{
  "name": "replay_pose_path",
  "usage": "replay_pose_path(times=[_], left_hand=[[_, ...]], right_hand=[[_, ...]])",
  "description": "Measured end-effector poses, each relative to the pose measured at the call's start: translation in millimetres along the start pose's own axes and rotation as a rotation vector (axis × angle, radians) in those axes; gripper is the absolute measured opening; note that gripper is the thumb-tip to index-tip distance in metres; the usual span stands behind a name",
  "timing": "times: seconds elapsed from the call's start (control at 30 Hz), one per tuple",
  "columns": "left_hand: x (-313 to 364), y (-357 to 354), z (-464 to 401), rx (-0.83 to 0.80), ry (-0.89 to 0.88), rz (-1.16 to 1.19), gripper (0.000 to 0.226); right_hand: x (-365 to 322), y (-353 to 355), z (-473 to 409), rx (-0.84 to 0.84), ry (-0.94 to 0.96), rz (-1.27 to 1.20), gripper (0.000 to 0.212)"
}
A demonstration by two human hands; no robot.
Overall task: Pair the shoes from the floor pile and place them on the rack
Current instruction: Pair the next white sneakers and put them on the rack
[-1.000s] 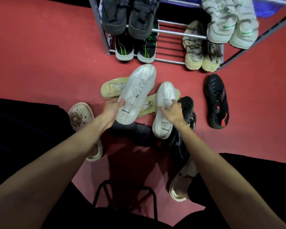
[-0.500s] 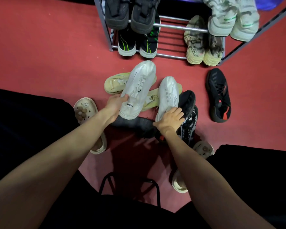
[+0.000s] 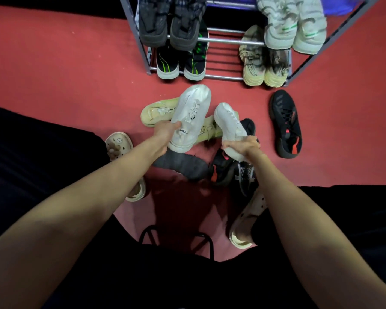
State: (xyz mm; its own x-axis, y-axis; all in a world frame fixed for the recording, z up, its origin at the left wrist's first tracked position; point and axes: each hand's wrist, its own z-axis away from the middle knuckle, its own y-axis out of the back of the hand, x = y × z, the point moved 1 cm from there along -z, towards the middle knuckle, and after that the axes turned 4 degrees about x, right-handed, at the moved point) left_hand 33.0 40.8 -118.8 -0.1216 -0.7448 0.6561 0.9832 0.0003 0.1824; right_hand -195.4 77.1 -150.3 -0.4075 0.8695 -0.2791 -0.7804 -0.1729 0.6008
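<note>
My left hand [image 3: 164,133] grips the heel of a white sneaker [image 3: 191,114], toe pointing at the rack. My right hand [image 3: 244,144] holds the matching white sneaker [image 3: 228,124] by its heel, lifted above the pile. Below them lie two pale yellow sneakers [image 3: 156,111], a grey shoe [image 3: 181,163] and black shoes with red accents [image 3: 223,172]. The metal shoe rack [image 3: 227,42] stands ahead with several pairs on it.
A lone black sneaker with red accents [image 3: 285,123] lies on the red floor to the right. Cream clogs [image 3: 118,148] are on my feet, left and right [image 3: 247,221]. A black stool frame [image 3: 176,239] sits under me. The lower rack shelf has a gap in its middle.
My right hand shifted its hold to the heel of the second white sneaker and raised it off the pile. The left shoe stayed roughly in place.
</note>
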Motion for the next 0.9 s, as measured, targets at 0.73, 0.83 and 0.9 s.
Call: replay_pose_path(times=[0.73,0.83,0.9], left_hand=[[130.4,-23.4,100.5,-0.196,-0.397,-0.011,0.040],[152.5,-34.7,105.8,-0.226,-0.402,0.023,0.037],[167.1,-43.7,107.2,-0.236,-0.386,0.056,0.036]], right_hand=[[2.1,168.3,131.4,0.586,0.247,-0.531,0.096],[-15.4,183.2,134.8,0.618,0.251,-0.535,0.097],[-26.2,192.1,131.8,0.619,0.252,-0.531,0.101]])
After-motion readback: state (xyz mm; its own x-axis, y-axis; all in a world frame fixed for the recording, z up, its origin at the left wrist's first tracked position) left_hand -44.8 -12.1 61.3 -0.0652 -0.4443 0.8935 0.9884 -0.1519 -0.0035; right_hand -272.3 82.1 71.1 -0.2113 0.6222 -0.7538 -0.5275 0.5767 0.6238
